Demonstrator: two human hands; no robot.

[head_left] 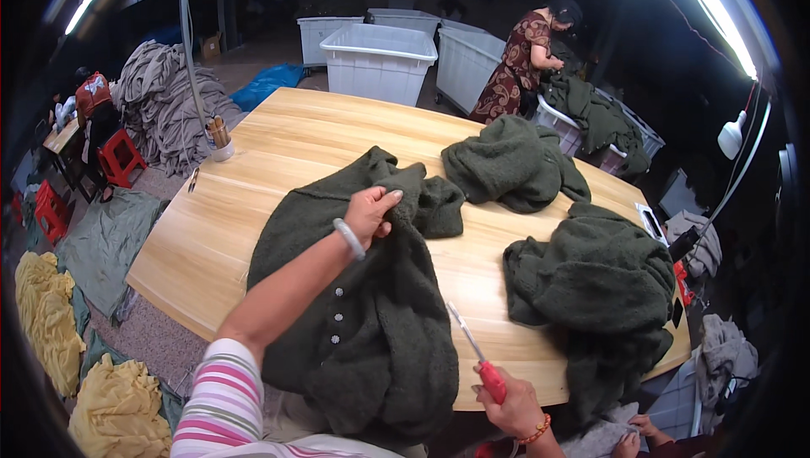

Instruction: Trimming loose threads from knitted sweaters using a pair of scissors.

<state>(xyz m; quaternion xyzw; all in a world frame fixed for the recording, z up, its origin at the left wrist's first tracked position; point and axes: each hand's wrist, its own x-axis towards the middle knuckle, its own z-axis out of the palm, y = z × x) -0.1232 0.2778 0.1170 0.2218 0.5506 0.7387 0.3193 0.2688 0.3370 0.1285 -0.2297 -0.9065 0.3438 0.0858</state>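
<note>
A dark green fleece garment [337, 323] with a row of round, pale buttons lies in front of me, its lower part hanging over the table's near edge. My left hand [371, 211] pinches a fold of it near its far end. In my right hand [513, 403] is a slim tool [492, 384] with a red handle and a long metal shaft, pointing away from me beside the garment's right side. The shaft's tip appears apart from the cloth. Its exact kind is unclear.
Two more dark green garments [515, 162] [595, 268] lie bunched on the wooden table [202, 247]. A cup of tools [220, 146] stands at the far left corner. Behind are white bins [378, 61] and a co-worker [525, 61]. Another person's hands [637, 437] show at lower right.
</note>
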